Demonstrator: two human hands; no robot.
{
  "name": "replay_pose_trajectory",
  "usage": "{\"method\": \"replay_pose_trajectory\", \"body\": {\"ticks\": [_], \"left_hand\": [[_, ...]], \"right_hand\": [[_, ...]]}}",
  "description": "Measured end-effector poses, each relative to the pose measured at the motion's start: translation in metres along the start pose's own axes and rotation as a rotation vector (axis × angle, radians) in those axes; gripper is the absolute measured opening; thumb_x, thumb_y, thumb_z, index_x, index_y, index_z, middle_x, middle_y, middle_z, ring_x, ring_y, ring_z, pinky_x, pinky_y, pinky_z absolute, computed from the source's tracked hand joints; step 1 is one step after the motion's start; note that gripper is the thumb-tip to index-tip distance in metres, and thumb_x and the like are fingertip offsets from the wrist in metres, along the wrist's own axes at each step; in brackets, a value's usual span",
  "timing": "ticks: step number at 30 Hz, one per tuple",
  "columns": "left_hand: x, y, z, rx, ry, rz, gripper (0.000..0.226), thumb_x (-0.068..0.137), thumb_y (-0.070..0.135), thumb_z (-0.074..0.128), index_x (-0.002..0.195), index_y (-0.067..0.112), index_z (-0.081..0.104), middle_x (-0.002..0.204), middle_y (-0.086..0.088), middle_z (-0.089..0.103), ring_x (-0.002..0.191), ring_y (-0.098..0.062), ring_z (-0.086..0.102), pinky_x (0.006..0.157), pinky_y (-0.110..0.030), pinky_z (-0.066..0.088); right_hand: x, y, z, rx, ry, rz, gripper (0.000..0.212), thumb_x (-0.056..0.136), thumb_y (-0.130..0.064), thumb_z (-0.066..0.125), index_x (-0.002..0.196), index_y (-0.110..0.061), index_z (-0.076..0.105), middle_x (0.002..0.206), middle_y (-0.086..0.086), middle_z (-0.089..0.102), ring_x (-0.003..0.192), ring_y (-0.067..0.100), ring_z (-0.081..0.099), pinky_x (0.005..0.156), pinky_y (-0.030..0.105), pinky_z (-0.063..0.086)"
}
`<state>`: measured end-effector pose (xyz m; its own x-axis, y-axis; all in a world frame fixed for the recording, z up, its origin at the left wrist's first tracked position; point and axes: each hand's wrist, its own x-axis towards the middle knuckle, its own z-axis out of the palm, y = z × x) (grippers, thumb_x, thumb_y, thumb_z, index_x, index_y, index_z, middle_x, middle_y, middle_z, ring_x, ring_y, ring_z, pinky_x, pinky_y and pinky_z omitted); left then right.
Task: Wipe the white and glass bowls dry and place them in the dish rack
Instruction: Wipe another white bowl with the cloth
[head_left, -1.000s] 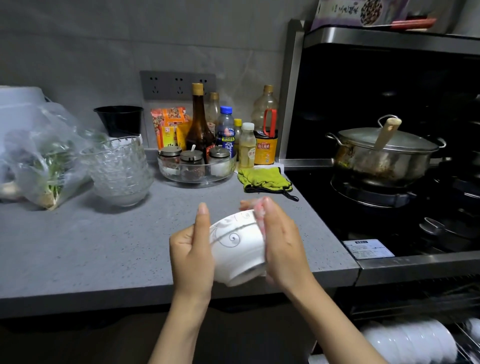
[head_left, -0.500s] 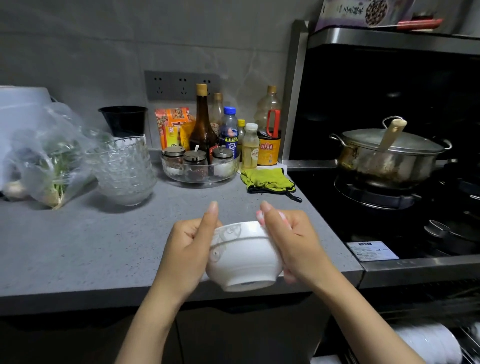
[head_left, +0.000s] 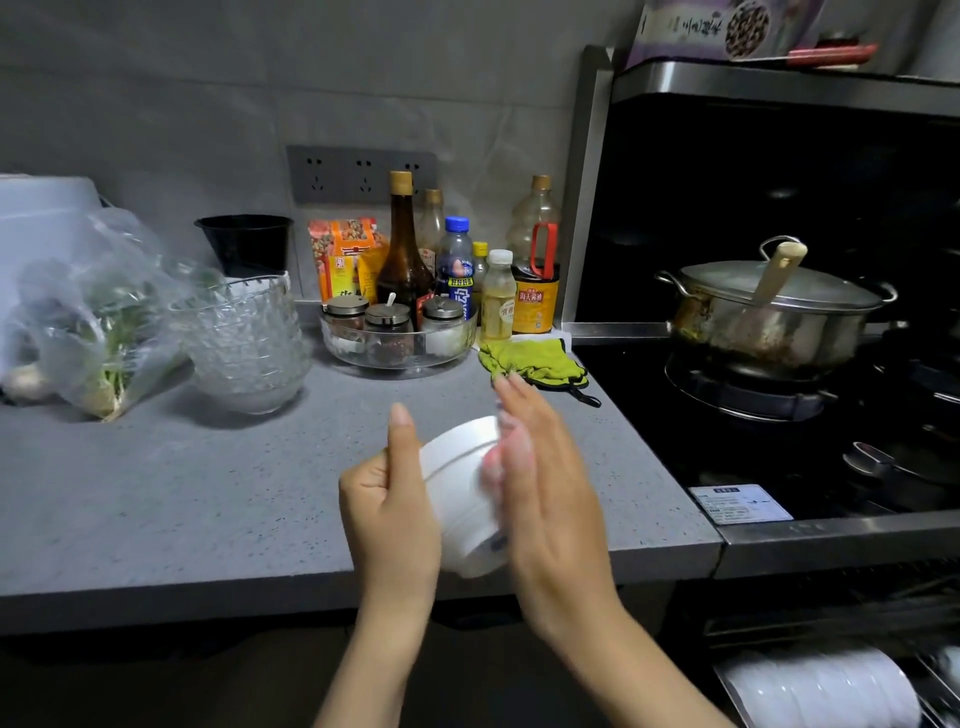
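Observation:
A white bowl (head_left: 465, 499) is held on its side above the front edge of the grey counter (head_left: 208, 493), its base toward me. My left hand (head_left: 392, 512) grips its left side, thumb up along the rim. My right hand (head_left: 550, 483) lies flat against its right side, fingers straight and blurred; I cannot tell if a cloth is under it. A stack of glass bowls (head_left: 249, 343) stands at the counter's left rear. White bowls stand in the dish rack (head_left: 826, 686) at the bottom right, below the stove.
A green cloth (head_left: 530, 361) lies by the stove edge. A glass tray of spice jars (head_left: 397, 338) and several bottles stand at the back. A bag of greens (head_left: 98, 332) lies left. A lidded steel pot (head_left: 769, 312) sits on the black hob.
The bowl has turned from upright onto its side, base toward me. My right hand has opened flat against it and slid forward. The view shifted slightly left.

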<state>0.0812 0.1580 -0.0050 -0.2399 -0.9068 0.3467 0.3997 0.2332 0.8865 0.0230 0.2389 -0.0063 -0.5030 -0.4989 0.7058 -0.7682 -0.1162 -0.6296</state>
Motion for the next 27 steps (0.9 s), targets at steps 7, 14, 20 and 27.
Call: {"method": "replay_pose_trajectory", "body": {"ticks": [7, 14, 20, 27], "left_hand": [[-0.007, -0.005, 0.007, -0.017, 0.024, -0.026, 0.080, 0.077, 0.071, 0.049, 0.050, -0.004, 0.040, 0.052, -0.010, 0.045, 0.054, -0.019, 0.044, 0.055, -0.036, 0.035], [-0.006, -0.002, 0.004, 0.018, 0.037, -0.011, 0.072, 0.079, 0.068, 0.050, 0.050, 0.003, 0.042, 0.049, -0.012, 0.039, 0.050, -0.018, 0.041, 0.054, -0.036, 0.033], [-0.007, -0.001, -0.001, 0.035, -0.068, 0.046, 0.075, 0.081, 0.067, 0.049, 0.051, -0.002, 0.041, 0.048, -0.010, 0.042, 0.049, -0.018, 0.041, 0.051, -0.034, 0.033], [0.000, 0.005, -0.019, -0.223, -0.060, -0.152, 0.048, 0.077, 0.048, 0.058, 0.043, 0.017, 0.046, 0.041, 0.001, 0.047, 0.038, -0.012, 0.050, 0.041, -0.018, 0.035]], "right_hand": [[0.009, 0.000, 0.001, -0.092, -0.002, -0.081, 0.046, 0.099, -0.044, 0.026, 0.135, -0.031, 0.052, 0.141, -0.013, 0.049, 0.136, 0.003, 0.037, 0.111, 0.036, 0.033], [0.001, -0.003, 0.002, -0.111, -0.017, -0.024, 0.045, 0.100, -0.045, 0.024, 0.139, -0.037, 0.045, 0.144, -0.013, 0.044, 0.138, 0.006, 0.034, 0.112, 0.042, 0.031], [0.014, -0.001, -0.002, -0.083, -0.008, -0.103, 0.041, 0.100, -0.039, 0.029, 0.108, -0.021, 0.065, 0.117, -0.009, 0.062, 0.118, 0.006, 0.052, 0.097, 0.029, 0.042], [0.021, 0.003, -0.008, 0.494, -0.149, 0.384, 0.054, 0.095, -0.058, 0.036, 0.069, -0.011, 0.042, 0.058, 0.018, 0.034, 0.049, 0.026, 0.039, 0.040, 0.043, 0.030]]}}
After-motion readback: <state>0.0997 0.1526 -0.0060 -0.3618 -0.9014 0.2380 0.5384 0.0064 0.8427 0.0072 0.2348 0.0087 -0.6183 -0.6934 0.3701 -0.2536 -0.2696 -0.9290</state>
